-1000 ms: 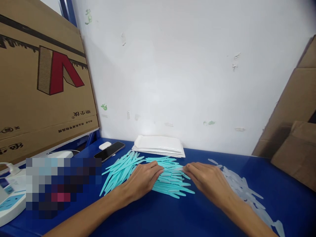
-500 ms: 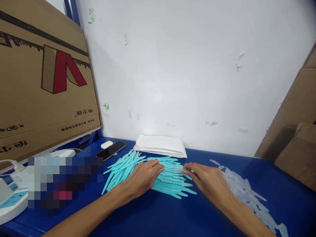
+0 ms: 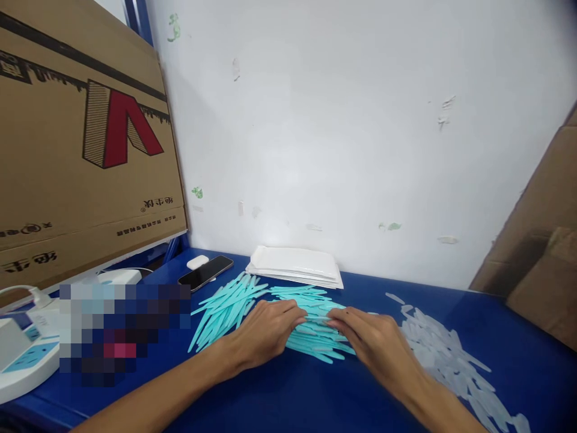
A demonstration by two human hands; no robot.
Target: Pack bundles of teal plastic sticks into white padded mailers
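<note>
Over a pile of slim turquoise sticks (image 3: 322, 349), shaped like eyebrow razors, both my hands work close together. My left hand (image 3: 273, 328) is closed in a pinch on one turquoise razor (image 3: 316, 317), its handle mostly hidden by my fingers. From the other side my right hand (image 3: 369, 337) pinches a small translucent cover at the razor's end; the fingers hide most of this cover. To the left lies a second heap of turquoise razors (image 3: 225, 307). Loose translucent covers (image 3: 444, 352) are spread to the right of my right hand.
White padded envelopes (image 3: 295, 267) lie stacked by the wall. A phone (image 3: 206, 273) and a white earbud case (image 3: 197, 262) rest at the back left. A white power strip (image 3: 33, 361) stands at the left edge, below a large cardboard box (image 3: 54, 150). More cardboard (image 3: 536, 234) stands right.
My right hand has moved left, and the two hands' fingertips are now nearer each other. The view has shifted slightly. The heaps look much the same.
</note>
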